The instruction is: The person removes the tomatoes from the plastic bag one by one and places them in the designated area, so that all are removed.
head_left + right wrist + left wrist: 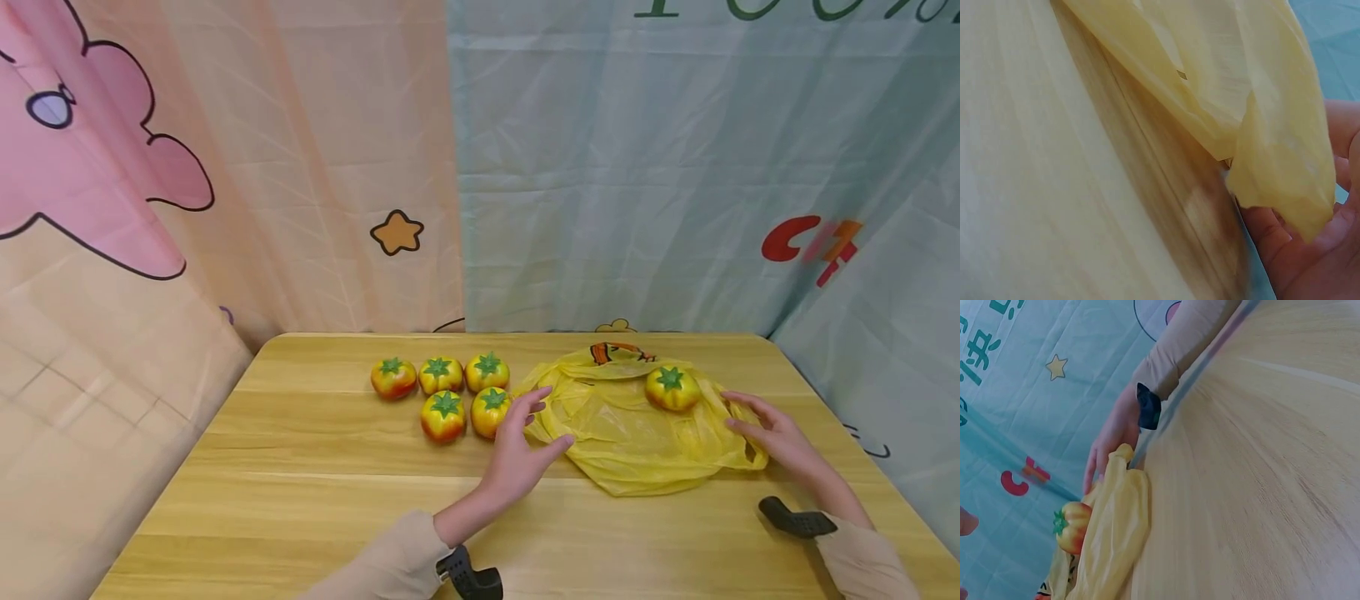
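A thin yellow plastic bag (630, 425) lies spread on the table, crumpled along its edges. On its far right part sits one yellow-red tomato (672, 388) with a green star-shaped top. My left hand (517, 458) hovers at the bag's left edge, thumb and fingers spread with nothing between them. Just beyond it, a tomato (489, 412) is partly covered by the fingers in the head view. At the bag's right edge is my right hand (776, 433), its thumb and fingers apart. The right wrist view shows a loose bag handle (1285, 169) hanging over that palm.
Several more tomatoes (441, 377) stand in two short rows left of the bag. The wooden table (300, 500) meets printed curtains (600, 167) at its back and sides. A black wrist strap (797, 518) is on the right sleeve, another on the left.
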`<state>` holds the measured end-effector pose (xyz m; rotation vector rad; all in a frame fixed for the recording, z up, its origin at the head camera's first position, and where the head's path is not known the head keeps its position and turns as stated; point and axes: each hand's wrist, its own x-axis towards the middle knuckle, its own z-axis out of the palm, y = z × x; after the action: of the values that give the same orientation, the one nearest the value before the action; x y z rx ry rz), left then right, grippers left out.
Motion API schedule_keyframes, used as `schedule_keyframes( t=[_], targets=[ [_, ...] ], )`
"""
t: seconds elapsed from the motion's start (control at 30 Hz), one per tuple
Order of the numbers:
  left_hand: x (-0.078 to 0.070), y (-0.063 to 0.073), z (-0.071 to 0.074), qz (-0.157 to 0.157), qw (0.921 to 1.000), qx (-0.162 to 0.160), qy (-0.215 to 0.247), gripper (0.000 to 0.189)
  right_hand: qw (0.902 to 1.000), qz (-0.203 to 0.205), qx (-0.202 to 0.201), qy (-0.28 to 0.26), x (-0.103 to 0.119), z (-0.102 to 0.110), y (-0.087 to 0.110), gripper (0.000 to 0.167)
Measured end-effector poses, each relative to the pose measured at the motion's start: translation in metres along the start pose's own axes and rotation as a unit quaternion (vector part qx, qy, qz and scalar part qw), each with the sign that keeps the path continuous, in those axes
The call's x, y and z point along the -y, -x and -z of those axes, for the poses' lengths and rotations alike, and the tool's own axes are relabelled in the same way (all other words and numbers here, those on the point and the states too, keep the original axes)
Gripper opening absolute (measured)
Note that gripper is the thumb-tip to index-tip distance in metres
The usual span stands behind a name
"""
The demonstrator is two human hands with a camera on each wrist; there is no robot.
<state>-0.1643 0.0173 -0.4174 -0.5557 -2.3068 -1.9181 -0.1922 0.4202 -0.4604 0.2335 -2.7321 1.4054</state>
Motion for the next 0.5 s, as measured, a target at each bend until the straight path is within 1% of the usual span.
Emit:
schedule_keyframes(
  t=[0.13, 0.27, 0.37, 0.5],
  targets=[
    [0.0, -0.005, -0.009, 0.005, 0.9999, 0.008, 0.006, 0.058, 0.9999, -0.01, 0.003, -0.011, 0.0, 0.0, -0.001, 0.053],
    [0.001, -0.012, -0.018, 0.013, 0.9998, 0.014, 0.0, 0.058, 0.9996, -0.014, 0.004, -0.022, -0.001, 0.0, -0.002, 0.053],
    [0.0, -0.016, -0.024, 0.009, 0.9997, 0.018, -0.01, 0.059, 0.9996, -0.011, 0.003, -0.026, -0.003, -0.001, -0.003, 0.052],
    [0.0, -0.022, -0.032, 0.005, 0.9996, 0.024, -0.013, 0.06, 0.9993, -0.009, 0.001, -0.037, -0.005, -0.002, -0.004, 0.052]
  ],
)
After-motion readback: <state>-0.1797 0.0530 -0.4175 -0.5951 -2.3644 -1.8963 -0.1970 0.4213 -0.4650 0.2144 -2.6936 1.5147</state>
